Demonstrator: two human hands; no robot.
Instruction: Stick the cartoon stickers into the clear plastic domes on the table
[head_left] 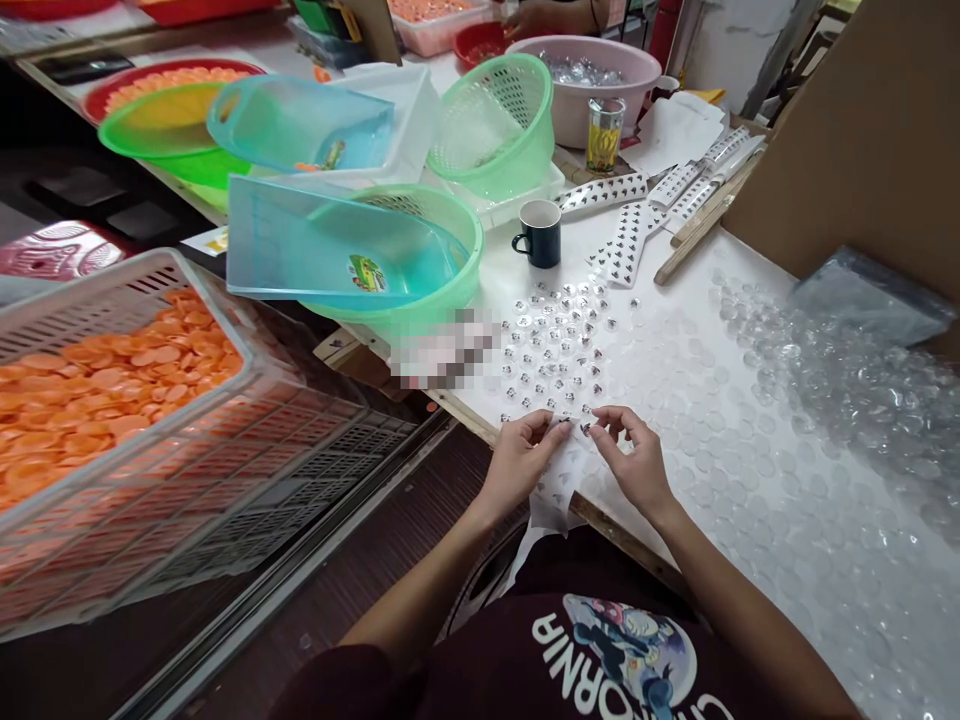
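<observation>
My left hand (521, 458) and my right hand (634, 462) meet at the near edge of the white table (750, 520). Both pinch a white sticker sheet (559, 485) that hangs over the edge. The right fingertips also nip a small dark sticker between the two hands. Just beyond the fingers lie several rows of clear round domes with small dark pictures (559, 340). Plain clear domes (697, 400) spread in rows to the right of them.
A dark mug (538, 232) and sticker strips (626, 235) lie beyond the domes. Green baskets (495, 120), blue trays (330, 250) and a grey crate of orange discs (112, 380) stand left. A heap of clear domes (847, 370) and cardboard (870, 130) are right. Another person's hand (536, 15) shows at the top.
</observation>
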